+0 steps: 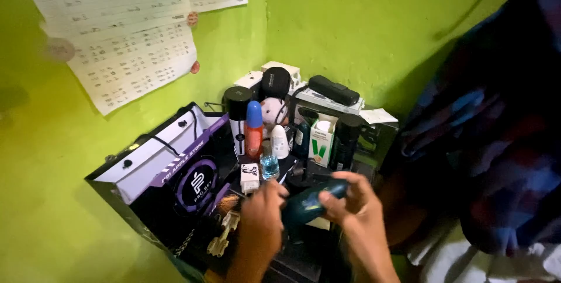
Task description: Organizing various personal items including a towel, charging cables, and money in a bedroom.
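Two hands meet on one dark teal bottle (310, 201), held low and near, just in front of a crowded little corner shelf. It lies tilted, its far end pointing up and to the right. The left hand (261, 216) comes in from the near left, fingers curled around the bottle's lower end. The right hand (350, 207) wraps over the upper end, thumb and fingers pinched on the cap part; whether the cap is on tight I cannot tell, it is too blurred.

Just beyond the hands stands a small clear bottle of blue liquid (269, 165), with a small white box (249, 177) to its left. Farther back is a row of containers: a tall black-capped can (237, 110), an orange bottle with a blue top (254, 128), a small white bottle (279, 141), a white and green carton (320, 141) and a dark cylinder (345, 137) at the right. Behind them sits a round black pouch (275, 82) and a long black case (333, 89) on top of pale boxes.

To the left, a black and purple paper bag (175, 169) with cord handles leans against the bright green wall (362, 20). Pale printed sheets (128, 32) hang on the wall at the far left. At the right, dark patterned cloth (497, 119) fills the near side.
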